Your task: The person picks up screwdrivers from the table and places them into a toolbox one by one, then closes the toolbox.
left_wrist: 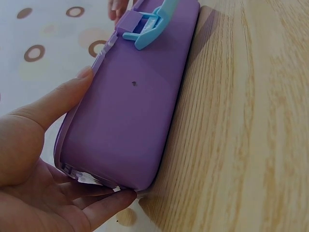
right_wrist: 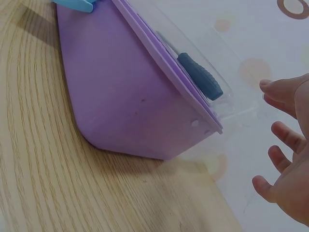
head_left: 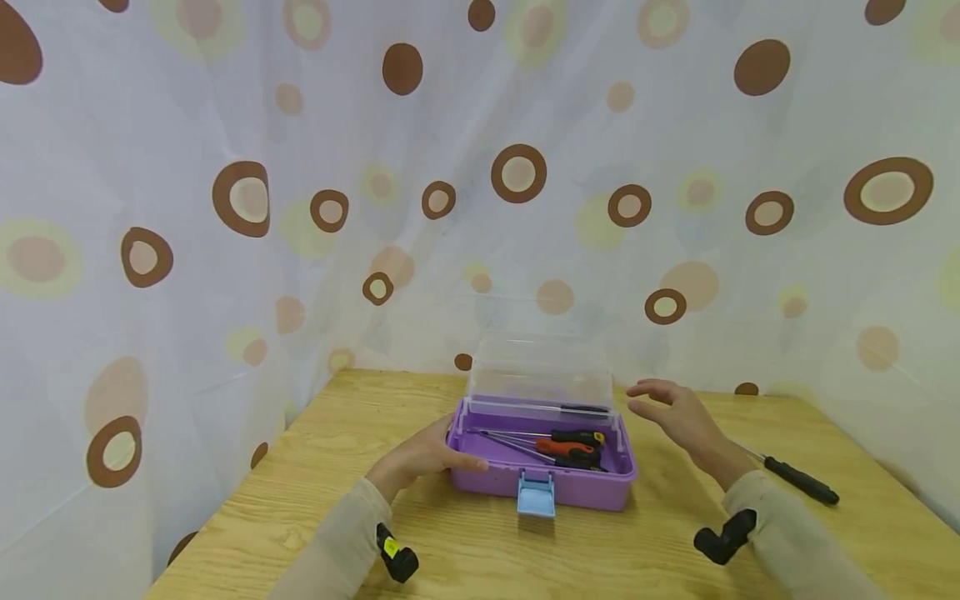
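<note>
A purple toolbox (head_left: 540,483) stands on the table with its clear lid (head_left: 542,371) raised at the back and its light blue latch (head_left: 536,496) hanging at the front. Inside lie several screwdrivers, among them a red-handled screwdriver (head_left: 566,449) and a black-and-yellow-handled screwdriver (head_left: 577,437). My left hand (head_left: 427,458) holds the toolbox's left end, its thumb at the front rim and fingers around the side. To the right of the toolbox, my right hand (head_left: 678,421) hovers with relaxed, spread fingers and holds nothing. One dark screwdriver handle (right_wrist: 200,77) shows through the clear lid.
A screwdriver with a black handle (head_left: 798,481) lies on the wooden table (head_left: 450,550) at the right, beyond my right forearm. Behind the table hangs a white curtain (head_left: 450,125) with brown circles, which also runs along both sides.
</note>
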The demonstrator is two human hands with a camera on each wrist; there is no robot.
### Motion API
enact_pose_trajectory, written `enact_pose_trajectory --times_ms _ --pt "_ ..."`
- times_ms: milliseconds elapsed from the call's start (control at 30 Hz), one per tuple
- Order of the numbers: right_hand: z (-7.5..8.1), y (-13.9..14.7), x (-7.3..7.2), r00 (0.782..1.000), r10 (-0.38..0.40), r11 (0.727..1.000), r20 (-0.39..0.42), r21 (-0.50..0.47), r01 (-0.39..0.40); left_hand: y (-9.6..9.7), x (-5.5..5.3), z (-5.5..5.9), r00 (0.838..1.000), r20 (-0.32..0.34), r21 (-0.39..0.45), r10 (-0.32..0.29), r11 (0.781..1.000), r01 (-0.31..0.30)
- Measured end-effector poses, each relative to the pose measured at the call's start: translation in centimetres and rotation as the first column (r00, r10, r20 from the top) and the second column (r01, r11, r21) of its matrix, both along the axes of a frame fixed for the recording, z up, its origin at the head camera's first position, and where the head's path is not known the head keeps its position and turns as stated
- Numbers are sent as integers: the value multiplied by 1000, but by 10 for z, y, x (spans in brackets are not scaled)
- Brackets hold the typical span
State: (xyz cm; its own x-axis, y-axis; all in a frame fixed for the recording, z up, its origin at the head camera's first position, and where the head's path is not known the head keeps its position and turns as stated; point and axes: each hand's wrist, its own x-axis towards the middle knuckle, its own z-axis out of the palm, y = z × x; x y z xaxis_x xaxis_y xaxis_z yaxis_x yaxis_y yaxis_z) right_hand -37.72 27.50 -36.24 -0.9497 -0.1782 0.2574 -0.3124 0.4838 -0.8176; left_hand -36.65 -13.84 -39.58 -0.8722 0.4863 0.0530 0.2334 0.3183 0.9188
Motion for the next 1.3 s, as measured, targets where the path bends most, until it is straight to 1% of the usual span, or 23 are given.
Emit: enact_pose_trajectory --times_ms 167,400,533,733,933,1067,1200,1300 --pt "2 10 4 1000 -2 1000 1 3 2 -1 -1 3 1000 -9 -15 2 1000 -2" --pt "2 26 8 1000 -29 999 8 23 29 1 -2 5 1000 -12 -8 -13 1000 13" --pt "2 36 10 999 -37 999 -8 25 38 1 -1 5 1000 -15 -9 -11 1000 11" --pt "3 59 17 998 -54 997 -27 54 55 3 -2 3 1000 -4 7 -22 1000 22" --pt "2 84 26 998 -63 996 -22 66 65 2 -3 1 1000 -12 15 -19 1000 19" --pt "0 100 32 995 -95 990 -14 103 96 2 -2 2 1000 -14 21 -26 999 26" --pt "-2 112 35 993 -117 988 5 100 116 1 -1 2 1000 -12 17 -19 1000 19" --pt "-4 119 38 993 -118 989 8 90 117 0 -1 0 1000 -12 3 -7 1000 7"
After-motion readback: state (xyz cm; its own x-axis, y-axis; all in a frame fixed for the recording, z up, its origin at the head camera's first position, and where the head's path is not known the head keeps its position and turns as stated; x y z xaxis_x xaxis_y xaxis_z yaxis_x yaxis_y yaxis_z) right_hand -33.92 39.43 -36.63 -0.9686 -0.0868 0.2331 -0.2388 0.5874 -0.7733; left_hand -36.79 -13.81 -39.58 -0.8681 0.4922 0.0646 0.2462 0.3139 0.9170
